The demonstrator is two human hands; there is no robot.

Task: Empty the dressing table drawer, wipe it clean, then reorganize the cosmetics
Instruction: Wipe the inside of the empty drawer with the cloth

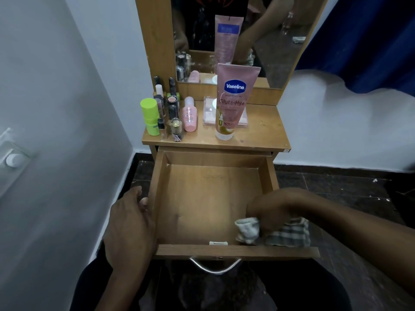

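A checked cloth (283, 232) is gripped by the right hand (269, 209) in the drawer's (202, 198) front right corner. The drawer's left wall is clasped by the left hand's (130, 221) closed fingers (143, 202).

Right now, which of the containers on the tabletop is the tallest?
The pink Vaseline tube, standing cap-down right of centre. It rises well above the green stick, the small pink bottle and the little dark bottles clustered at the left.

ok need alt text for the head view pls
A right hand presses a grey checked cloth into the near right corner of an emptied, pulled-out wooden drawer, while the left hand grips its left wall. Cosmetics, including a pink Vaseline tube, stand on the tabletop above.
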